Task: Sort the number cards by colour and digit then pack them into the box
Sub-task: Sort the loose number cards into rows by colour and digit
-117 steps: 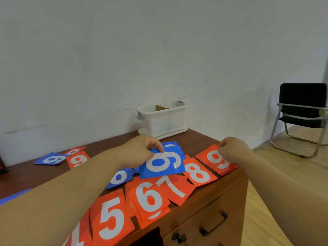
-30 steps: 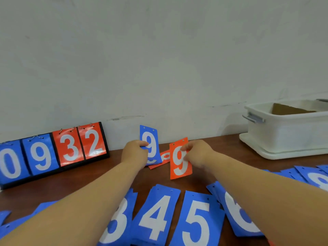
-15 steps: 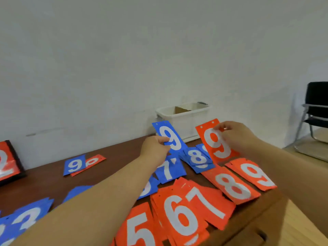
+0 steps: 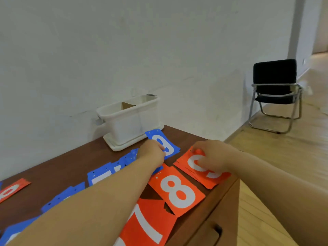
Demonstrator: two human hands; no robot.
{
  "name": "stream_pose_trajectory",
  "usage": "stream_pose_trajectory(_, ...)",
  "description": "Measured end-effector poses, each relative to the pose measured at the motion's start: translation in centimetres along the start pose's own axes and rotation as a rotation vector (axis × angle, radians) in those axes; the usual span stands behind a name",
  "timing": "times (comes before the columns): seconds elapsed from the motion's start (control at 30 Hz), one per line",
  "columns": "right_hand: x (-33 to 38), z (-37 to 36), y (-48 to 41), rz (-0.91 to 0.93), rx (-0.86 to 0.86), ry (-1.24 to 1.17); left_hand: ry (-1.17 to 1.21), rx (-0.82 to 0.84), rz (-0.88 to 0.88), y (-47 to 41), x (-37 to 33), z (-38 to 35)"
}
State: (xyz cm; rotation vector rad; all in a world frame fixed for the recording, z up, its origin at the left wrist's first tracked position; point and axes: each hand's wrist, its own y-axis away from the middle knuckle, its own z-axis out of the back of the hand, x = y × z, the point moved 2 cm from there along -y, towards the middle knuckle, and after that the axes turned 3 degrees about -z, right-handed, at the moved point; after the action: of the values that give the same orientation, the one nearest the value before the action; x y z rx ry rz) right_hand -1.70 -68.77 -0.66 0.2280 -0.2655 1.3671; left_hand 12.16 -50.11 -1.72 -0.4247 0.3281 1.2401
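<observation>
Pinching cards, left hand (image 4: 151, 153) holds blue 9 (image 4: 169, 144) — lengthwise toward box (image 4: 131, 121) — right hand (image 4: 211, 157) orange 9 (image 4: 184, 160).

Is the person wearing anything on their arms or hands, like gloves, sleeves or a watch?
Nothing that shows. The left hand and right hand are bare: no gloves, no ring that I can make out. The left forearm and right forearm are bare too, with no sleeve, watch or bracelet in view. Anything worn higher up is out of frame.
</observation>
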Motion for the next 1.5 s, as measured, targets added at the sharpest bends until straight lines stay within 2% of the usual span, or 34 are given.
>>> stream_pose_trajectory(0.07, 0.0, 0.1, -0.2, -0.014, -0.006, 0.056, -0.221, 0.009, 0.009, -0.1, -0.6, 0.1)
stream_pose_trajectory(0.13, 0.4, 0.6, -0.2, -0.017, -0.011, 0.062, -0.323, 0.019, 0.028, 0.3, -1.1, 0.7)
stream_pose_trajectory(0.27, 2.8, 0.9, 0.4, 0.02, -0.092, -0.027, -0.234, 0.035, 0.047, 1.2, 0.3, 2.0)
stream_pose_trajectory(0.37, 6.4, 0.6, 0.4, 0.103, -0.146, -0.136, -0.15, -0.025, 0.036, 2.7, 3.2, 5.2)
stream_pose_trajectory(0.6, 21.7, -1.1, 0.3, 0.351, -0.028, -0.198, -0.113, -0.149, 0.217, 9.8, 17.9, 18.3)
stream_pose_trajectory(0.77, 33.3, -4.4, -0.8, 0.467, 0.127, -0.208, -0.149, -0.223, 0.424, 14.7, 30.1, 23.9)
stream_pose_trajectory(0.93, 42.7, -9.1, -3.9, 0.526, 0.226, -0.07, -0.241, -0.138, 0.624, 15.8, 39.7, 25.8)
stream_pose_trajectory(1.07, 49.1, -13.2, -6.8, 0.593, 0.241, 0.105, -0.277, -0.071, 0.68, 14.0, 43.5, 25.8)
stream_pose_trajectory(1.17, 52.3, -16.4, -9.3, 0.585, 0.252, 0.202, -0.349, -0.019, 0.651, 12.4, 44.3, 25.1)
stream_pose_trajectory(1.3, 52.7, -18.2, -10.7, 0.596, 0.272, 0.305, -0.342, 0.095, 0.616, 11.7, 46.1, 25.2)
stream_pose_trajectory(1.4, 51.7, -17.1, -10.7, 0.634, 0.289, 0.26, -0.4, 0.214, 0.528, 12.2, 45.9, 26.4)
stream_pose_trajectory(1.5, 50.5, -15.7, -10.8, 0.601, 0.274, 0.219, -0.396, 0.238, 0.475, 13.4, 44.1, 27.7)
